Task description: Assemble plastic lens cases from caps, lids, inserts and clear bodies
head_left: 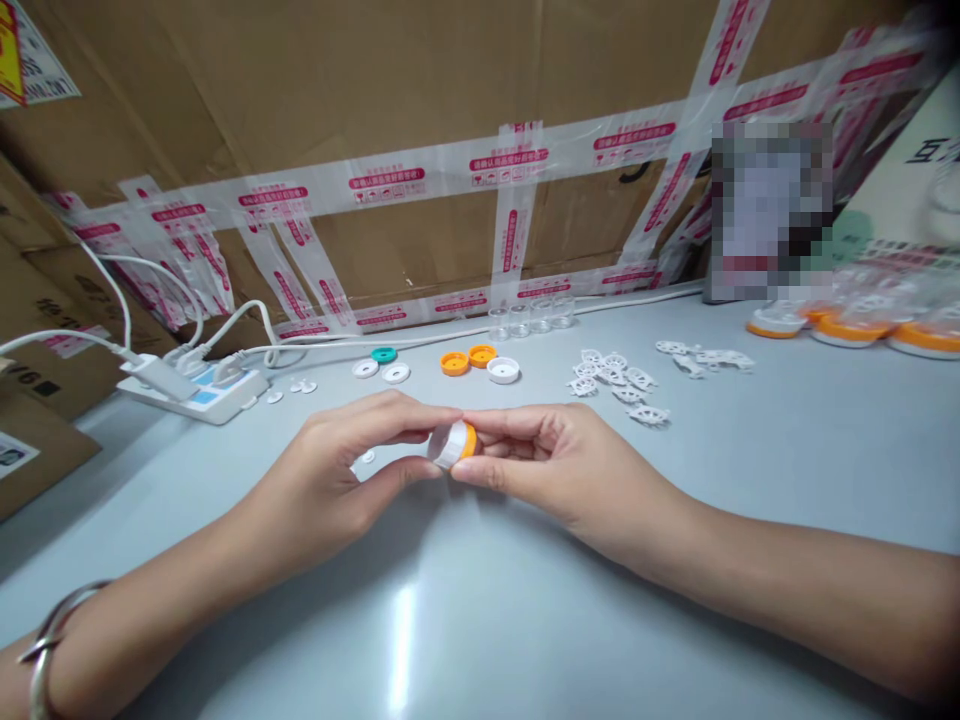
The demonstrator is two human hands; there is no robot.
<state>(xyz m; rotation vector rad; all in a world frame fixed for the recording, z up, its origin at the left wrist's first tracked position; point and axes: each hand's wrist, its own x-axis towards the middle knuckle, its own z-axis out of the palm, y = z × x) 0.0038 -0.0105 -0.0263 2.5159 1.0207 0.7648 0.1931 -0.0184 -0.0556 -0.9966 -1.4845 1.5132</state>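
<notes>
Between both hands, above the table, is a small round plastic piece (453, 445), white with an orange rim on its right side, tilted on edge. My left hand (367, 450) pinches its white side between thumb and fingers. On the orange side, my right hand (540, 455) grips it with thumb below and fingertips above. Beyond the hands lie orange caps (454, 364), a white cap (503, 370), a teal ring (384, 354) and white rings (396, 373). A tiny white disc (368, 456) shows beside my left fingers.
Clear cups (540, 318) stand near the large taped cardboard box (420, 240). White openwork parts (611, 372) lie to the right. Orange-rimmed clear domes (851, 325) sit at far right. A power strip (196, 390) with cables is at left, small white pieces (304, 386) beside it.
</notes>
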